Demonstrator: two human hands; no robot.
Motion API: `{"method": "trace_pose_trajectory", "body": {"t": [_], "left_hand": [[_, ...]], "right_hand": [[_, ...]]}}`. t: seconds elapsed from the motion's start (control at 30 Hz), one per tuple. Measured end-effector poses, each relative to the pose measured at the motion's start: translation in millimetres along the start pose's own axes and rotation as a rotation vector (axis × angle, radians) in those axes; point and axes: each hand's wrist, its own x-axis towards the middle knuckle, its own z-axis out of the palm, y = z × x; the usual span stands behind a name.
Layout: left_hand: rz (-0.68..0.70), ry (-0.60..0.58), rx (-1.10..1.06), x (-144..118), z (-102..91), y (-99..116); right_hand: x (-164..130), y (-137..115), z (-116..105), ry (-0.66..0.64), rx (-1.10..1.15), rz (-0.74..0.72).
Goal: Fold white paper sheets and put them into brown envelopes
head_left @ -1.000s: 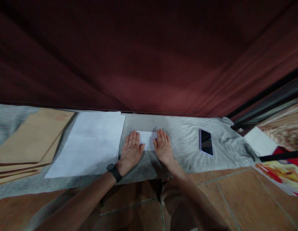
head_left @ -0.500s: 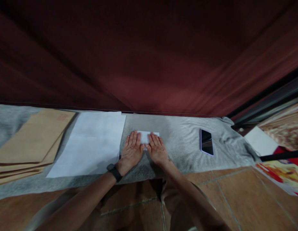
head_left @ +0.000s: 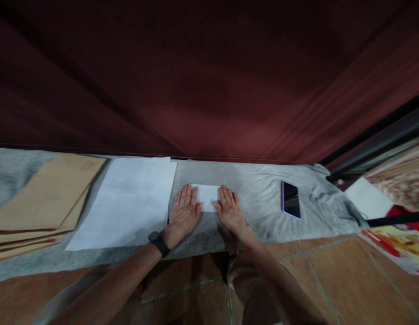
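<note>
Backdrop: a dark red curtain (head_left: pixel 209 76) fills the upper half of the view, hanging in broad diagonal folds down to the far edge of the work area.
Covering: a grey cloth (head_left: pixel 257 189) lies spread out on the floor, wrinkled toward its right end.
Floor: reddish-brown tiles (head_left: pixel 331 275) with pale grout lines, in the foreground and to the right.
Right edge: a dark frame or rail (head_left: pixel 379 144) runs diagonally beside the curtain; what it belongs to cannot be told.
Far right: a patterned, colourful sheet (head_left: pixel 399 239) lies on the tiles, blurred.
Light: dim and warm; brightest on the cloth, darkest along the curtain's top.
</note>
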Motion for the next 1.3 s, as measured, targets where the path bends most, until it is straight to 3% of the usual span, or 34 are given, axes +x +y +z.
{"method": "trace_pose_trajectory", "body": {"t": [0.43,0.77,1.07,1.3], "left_hand": [[-0.005,0.009,-0.031,-3.2,1.7,-3.5],[0.012,0.050,-0.048,-5.6,-10.6,-2.6],[0.308,-0.064,-0.071,-8.4,-12.4,21.3],[0.313,-0.137,-0.056,-11.2,-11.3,22.0]], "right_hand": [[-1.0,8.8,-6.3,-0.025,-0.007,0.035],[1.8,9.0,-17.4,-0.104,-0.013,0.065],[4.3,9.9,-20.2,-0.143,0.017,0.091],[9.6,-1.7,-18.6,-0.055,0.084,0.036]]}}
